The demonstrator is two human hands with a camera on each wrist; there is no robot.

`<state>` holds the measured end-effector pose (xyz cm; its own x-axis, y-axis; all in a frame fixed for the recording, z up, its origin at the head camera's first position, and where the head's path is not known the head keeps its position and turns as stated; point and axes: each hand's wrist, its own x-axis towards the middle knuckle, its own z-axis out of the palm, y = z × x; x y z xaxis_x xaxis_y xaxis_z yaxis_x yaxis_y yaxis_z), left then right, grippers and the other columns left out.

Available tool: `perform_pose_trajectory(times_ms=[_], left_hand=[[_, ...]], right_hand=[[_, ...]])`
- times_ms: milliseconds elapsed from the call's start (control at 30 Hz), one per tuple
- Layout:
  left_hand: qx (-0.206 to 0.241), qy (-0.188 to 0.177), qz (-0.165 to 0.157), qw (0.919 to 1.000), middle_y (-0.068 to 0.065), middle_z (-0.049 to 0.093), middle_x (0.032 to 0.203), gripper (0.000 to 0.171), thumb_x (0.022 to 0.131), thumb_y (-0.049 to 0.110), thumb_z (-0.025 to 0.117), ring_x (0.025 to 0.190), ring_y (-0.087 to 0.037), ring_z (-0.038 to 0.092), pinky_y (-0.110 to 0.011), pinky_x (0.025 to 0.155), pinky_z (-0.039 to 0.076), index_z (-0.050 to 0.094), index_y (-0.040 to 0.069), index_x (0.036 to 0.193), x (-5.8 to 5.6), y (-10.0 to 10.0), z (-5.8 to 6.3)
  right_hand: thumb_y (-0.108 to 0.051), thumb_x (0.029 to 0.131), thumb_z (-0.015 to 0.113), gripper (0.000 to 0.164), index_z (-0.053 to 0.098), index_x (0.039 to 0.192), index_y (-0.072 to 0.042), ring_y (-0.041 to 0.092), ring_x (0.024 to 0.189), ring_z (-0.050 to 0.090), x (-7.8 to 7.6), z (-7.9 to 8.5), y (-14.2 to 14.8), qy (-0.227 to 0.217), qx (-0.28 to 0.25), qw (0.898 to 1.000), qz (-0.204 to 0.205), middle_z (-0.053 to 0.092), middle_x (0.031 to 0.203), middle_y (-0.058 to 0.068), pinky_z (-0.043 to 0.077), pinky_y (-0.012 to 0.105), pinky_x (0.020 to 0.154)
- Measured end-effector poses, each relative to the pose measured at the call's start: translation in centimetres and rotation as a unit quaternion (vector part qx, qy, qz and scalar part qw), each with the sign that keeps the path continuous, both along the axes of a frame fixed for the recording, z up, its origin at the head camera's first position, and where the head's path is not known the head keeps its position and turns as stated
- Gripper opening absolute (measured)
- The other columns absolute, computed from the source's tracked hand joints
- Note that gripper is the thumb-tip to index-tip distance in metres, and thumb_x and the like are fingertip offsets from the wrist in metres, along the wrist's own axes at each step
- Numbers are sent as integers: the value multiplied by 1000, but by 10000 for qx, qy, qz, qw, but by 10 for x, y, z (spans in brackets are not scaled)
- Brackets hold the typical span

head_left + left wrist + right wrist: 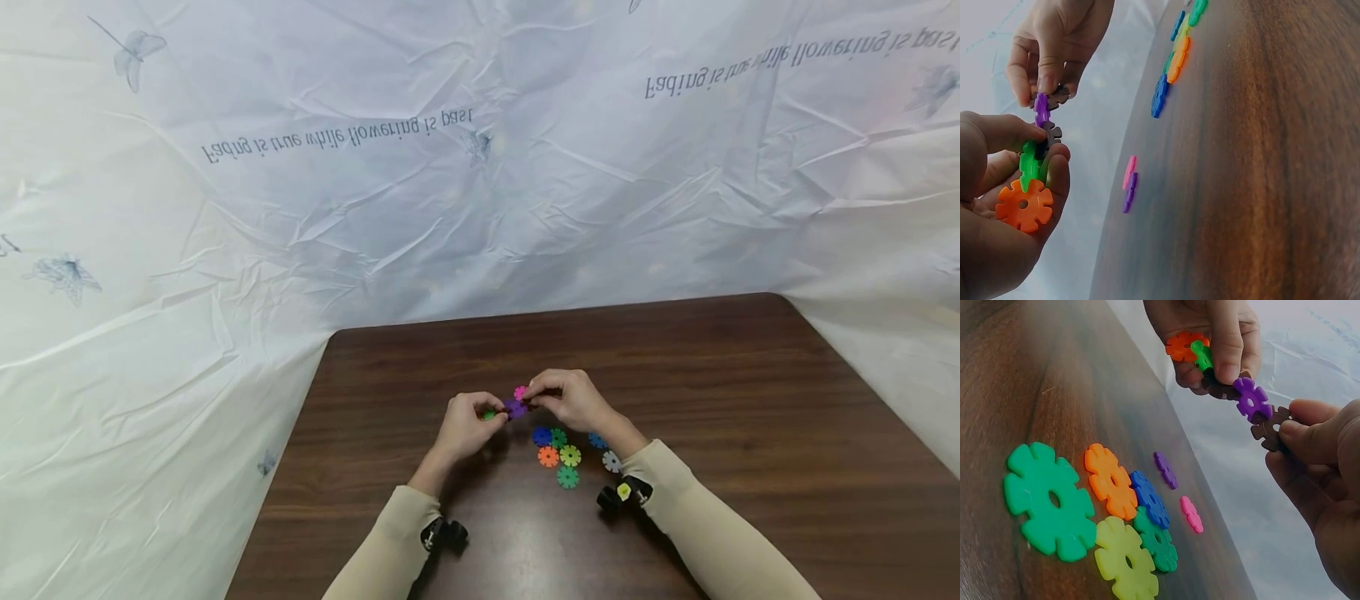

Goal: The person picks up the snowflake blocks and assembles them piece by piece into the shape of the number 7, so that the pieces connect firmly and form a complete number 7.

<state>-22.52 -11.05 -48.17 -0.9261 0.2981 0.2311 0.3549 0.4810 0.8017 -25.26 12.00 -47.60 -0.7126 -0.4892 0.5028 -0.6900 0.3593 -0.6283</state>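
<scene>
Both hands hold a short chain of joined plastic snowflake discs above the table. My left hand pinches a dark brown disc between thumb and fingers. Joined on its near side are a green disc and, at the chain's end, an orange disc by the palm. Between the hands a purple disc links the dark disc to a brown disc. That brown disc is pinched by the thumb and fingers of my right hand. Fingers hide parts of both brown discs.
Loose discs lie on the dark wooden table: blue, orange, yellow, green and others. A pink disc and a purple one lie farther off. White printed sheeting surrounds the table.
</scene>
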Motion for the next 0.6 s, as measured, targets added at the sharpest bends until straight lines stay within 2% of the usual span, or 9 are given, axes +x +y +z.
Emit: perform_pose_trajectory(times_ms=[267, 600], left_hand=[[81, -5, 9, 10000, 0, 71, 79, 6, 86, 14, 74, 59, -7, 55, -21, 54, 48, 71, 9, 84, 0, 2, 0], [114, -93, -52, 9999, 0, 71, 82, 8, 87, 16, 73, 62, -6, 56, -21, 56, 49, 71, 8, 88, 2, 2, 0]], right_hand=[[0, 83, 74, 23, 76, 98, -18, 11, 88, 67, -2, 2, 4, 46, 42, 9999, 123, 71, 99, -3, 56, 26, 69], [-2, 85, 72, 21, 75, 99, -17, 9, 86, 65, -2, 5, 7, -108, 61, 9994, 329, 70, 99, -3, 56, 33, 68]])
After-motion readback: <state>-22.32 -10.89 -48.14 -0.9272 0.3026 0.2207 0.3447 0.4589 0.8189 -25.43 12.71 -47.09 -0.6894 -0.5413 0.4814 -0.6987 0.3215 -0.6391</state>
